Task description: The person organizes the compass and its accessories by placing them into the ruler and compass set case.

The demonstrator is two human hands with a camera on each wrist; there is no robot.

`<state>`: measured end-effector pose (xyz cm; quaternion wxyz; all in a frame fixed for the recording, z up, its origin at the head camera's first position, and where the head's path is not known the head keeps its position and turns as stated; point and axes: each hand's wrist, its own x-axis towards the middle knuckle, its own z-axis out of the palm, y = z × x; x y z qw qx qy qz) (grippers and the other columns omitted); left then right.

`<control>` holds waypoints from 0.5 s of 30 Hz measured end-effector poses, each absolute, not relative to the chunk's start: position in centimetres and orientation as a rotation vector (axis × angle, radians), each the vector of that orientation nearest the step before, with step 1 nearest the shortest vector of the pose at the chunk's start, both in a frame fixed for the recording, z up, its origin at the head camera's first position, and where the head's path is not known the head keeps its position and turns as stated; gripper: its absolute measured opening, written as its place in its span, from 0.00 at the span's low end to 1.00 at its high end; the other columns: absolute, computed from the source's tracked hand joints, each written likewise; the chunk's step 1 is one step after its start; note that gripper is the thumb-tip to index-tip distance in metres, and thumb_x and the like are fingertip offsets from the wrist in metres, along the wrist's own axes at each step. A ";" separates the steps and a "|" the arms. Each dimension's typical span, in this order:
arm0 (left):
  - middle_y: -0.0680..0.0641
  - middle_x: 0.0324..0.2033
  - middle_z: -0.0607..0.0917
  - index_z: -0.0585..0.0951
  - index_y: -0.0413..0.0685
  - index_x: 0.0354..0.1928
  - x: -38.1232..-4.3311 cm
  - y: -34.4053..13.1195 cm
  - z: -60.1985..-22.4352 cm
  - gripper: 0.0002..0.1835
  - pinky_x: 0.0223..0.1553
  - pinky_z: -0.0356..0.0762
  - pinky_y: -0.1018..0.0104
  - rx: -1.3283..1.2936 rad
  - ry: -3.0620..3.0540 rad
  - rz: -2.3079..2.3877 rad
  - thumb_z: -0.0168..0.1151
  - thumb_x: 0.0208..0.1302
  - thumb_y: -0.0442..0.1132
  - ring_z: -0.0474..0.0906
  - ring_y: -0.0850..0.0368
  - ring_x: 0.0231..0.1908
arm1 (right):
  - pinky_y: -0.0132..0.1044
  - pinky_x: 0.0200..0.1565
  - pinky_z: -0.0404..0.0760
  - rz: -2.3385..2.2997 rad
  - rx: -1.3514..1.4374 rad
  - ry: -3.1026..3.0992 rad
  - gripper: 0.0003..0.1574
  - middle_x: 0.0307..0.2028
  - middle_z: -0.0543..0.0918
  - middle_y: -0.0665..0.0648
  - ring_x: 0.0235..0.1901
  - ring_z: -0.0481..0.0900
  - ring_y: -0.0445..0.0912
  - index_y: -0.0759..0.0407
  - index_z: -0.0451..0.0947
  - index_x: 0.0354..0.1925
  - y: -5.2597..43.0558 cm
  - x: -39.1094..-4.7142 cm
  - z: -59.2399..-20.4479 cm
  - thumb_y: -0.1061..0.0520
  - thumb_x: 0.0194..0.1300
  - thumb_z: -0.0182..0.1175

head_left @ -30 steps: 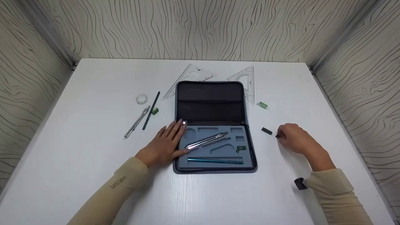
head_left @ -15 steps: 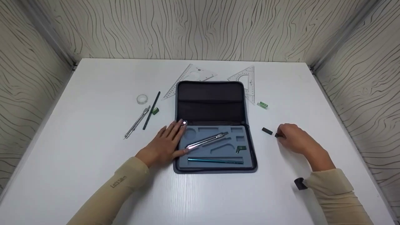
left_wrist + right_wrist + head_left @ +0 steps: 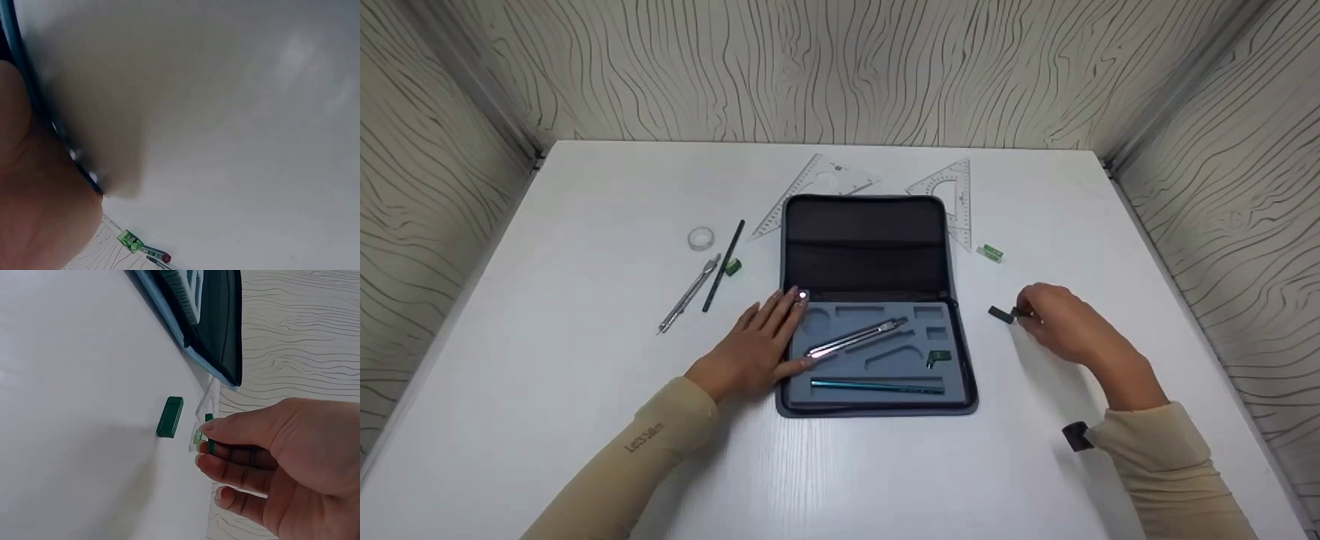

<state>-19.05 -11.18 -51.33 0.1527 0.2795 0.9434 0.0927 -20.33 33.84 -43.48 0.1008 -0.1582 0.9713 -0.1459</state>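
My left hand point(image 3: 750, 352) rests with straight fingers on the left edge of an open zip case point(image 3: 877, 412). Set in the case's grey-blue foam tray point(image 3: 840, 394) are a silver compass point(image 3: 856, 337), a teal pencil point(image 3: 877, 386) and a green angled piece point(image 3: 937, 358). Right of the case, my right hand point(image 3: 1061, 319) pinches a small dark green piece point(image 3: 210, 433) between thumb and fingers, which hide much of it. Close by on the table lies a dark green block point(image 3: 170, 417), just left of the fingertips in the head view.
Left of the case lie a tape roll point(image 3: 700, 238), a dark pencil point(image 3: 724, 266), a second compass point(image 3: 688, 294) and a green sharpener point(image 3: 130, 241). Two clear set squares point(image 3: 840, 176) lie partly behind the lid. A light green item point(image 3: 990, 253) is at the right.
My right hand has shifted slightly left and away from me with the small green piece, closer to the dark green block. The left hand has stayed on the case.
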 end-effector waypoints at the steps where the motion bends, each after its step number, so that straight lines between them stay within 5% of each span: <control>1: 0.46 0.82 0.33 0.35 0.52 0.82 -19.0 -11.2 -51.4 0.50 0.78 0.37 0.44 0.801 2.706 0.267 0.36 0.74 0.74 0.29 0.46 0.80 | 0.47 0.37 0.79 -0.430 -0.478 2.873 0.07 0.35 0.82 0.60 0.34 0.77 0.50 0.71 0.79 0.44 33.4 -20.3 -43.2 0.69 0.67 0.62; 15: 0.46 0.82 0.33 0.36 0.53 0.83 -19.0 -11.1 -51.5 0.50 0.78 0.38 0.43 0.801 2.714 0.304 0.36 0.73 0.74 0.30 0.45 0.80 | 0.47 0.44 0.82 -0.482 -0.762 2.829 0.10 0.44 0.82 0.58 0.42 0.81 0.50 0.65 0.80 0.49 24.1 -21.5 -42.3 0.65 0.70 0.63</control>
